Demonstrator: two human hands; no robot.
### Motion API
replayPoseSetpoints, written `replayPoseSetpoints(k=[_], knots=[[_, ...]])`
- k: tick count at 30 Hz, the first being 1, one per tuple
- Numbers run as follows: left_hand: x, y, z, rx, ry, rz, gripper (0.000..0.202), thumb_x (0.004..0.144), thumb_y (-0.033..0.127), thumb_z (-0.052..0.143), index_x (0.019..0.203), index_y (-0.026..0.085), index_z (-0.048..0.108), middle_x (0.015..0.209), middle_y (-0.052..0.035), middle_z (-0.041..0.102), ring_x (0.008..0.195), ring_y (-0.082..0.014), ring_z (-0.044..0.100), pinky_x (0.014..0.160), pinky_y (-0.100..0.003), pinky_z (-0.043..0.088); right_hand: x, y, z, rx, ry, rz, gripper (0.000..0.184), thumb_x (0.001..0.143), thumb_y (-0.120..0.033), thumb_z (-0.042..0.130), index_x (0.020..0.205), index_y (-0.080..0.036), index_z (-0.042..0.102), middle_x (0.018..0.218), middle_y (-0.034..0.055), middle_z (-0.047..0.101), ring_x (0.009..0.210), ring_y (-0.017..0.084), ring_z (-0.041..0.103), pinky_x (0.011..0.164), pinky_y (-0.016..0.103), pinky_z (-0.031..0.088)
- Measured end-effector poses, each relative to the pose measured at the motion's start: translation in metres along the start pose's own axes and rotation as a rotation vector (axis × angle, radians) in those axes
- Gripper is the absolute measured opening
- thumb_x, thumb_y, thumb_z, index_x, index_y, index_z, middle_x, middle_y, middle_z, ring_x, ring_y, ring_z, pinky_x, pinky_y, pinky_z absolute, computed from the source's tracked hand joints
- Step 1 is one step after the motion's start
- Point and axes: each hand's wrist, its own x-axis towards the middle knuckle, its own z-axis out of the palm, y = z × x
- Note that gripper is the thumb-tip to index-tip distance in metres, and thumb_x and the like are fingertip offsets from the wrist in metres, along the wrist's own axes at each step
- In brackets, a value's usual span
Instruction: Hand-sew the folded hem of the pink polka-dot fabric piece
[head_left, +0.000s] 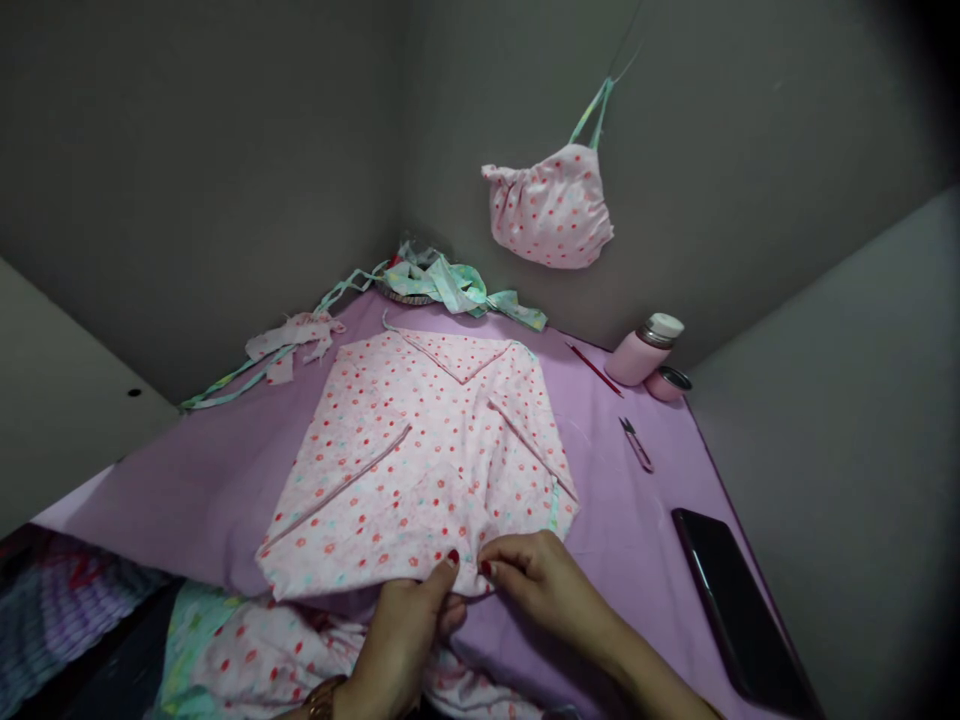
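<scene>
A pink fabric piece (420,450) with red and orange dots lies spread in front of me, several of its corners folded inward. At its near edge my left hand (420,610) pinches the cloth, thumb on top and fingers underneath. Close beside it, my right hand (532,575) is closed in a pinch on the same edge. Whether a needle or pin sits between the right fingertips is too small to tell. More dotted cloth with a green border (255,650) bunches below the table edge, near my left wrist.
A purple cloth (217,480) covers the table. On the right are a black phone (739,600), thread snips (637,445), a red pencil (595,369), a pink bottle (641,352) and a small pink cup (667,383). Green strips (457,285) lie behind; a dotted pouch (551,210) hangs on the wall.
</scene>
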Motion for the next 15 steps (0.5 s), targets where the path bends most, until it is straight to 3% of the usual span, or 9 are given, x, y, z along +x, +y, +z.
replayPoseSetpoints(k=[3, 6, 11, 15], knots=[[-0.0002, 0.0022, -0.0020, -0.040, -0.044, -0.031, 0.032, 0.056, 0.031, 0.075, 0.054, 0.016, 0.048, 0.042, 0.0090, 0.038, 0.041, -0.0046, 0.036, 0.046, -0.015, 0.037, 0.0001, 0.0056, 0.0027, 0.199, -0.010, 0.031, 0.019, 0.081, -0.019, 0.047, 0.074, -0.014, 0.064, 0.064, -0.0004, 0.057, 0.062, 0.011, 0.050, 0.058, 0.018, 0.034], [0.0021, 0.0024, -0.0049, -0.039, -0.091, -0.069, 0.031, 0.054, 0.032, 0.076, 0.052, 0.013, 0.051, 0.042, 0.0074, 0.040, 0.041, -0.0051, 0.038, 0.046, -0.016, 0.038, 0.0010, 0.0091, 0.0039, 0.358, -0.020, 0.041, 0.020, 0.081, -0.025, 0.050, 0.075, -0.013, 0.064, 0.065, 0.0003, 0.056, 0.062, 0.011, 0.048, 0.058, 0.019, 0.035], [0.0064, 0.0012, -0.0058, -0.033, -0.040, -0.090, 0.034, 0.049, 0.033, 0.080, 0.050, 0.009, 0.056, 0.044, 0.0032, 0.048, 0.040, -0.0058, 0.044, 0.047, -0.017, 0.040, 0.0016, 0.0115, 0.0046, 0.418, -0.029, 0.020, 0.021, 0.081, -0.029, 0.052, 0.075, -0.013, 0.064, 0.065, 0.0009, 0.056, 0.063, 0.011, 0.048, 0.059, 0.019, 0.035], [0.0027, 0.0049, -0.0009, 0.014, 0.004, -0.100, 0.023, 0.061, 0.021, 0.074, 0.049, 0.009, 0.058, 0.043, 0.0010, 0.052, 0.041, -0.0070, 0.046, 0.047, -0.017, 0.042, 0.0026, 0.0097, 0.0072, 0.414, -0.021, 0.023, 0.019, 0.081, -0.025, 0.050, 0.075, -0.013, 0.063, 0.070, 0.0013, 0.057, 0.067, 0.012, 0.050, 0.062, 0.020, 0.037]])
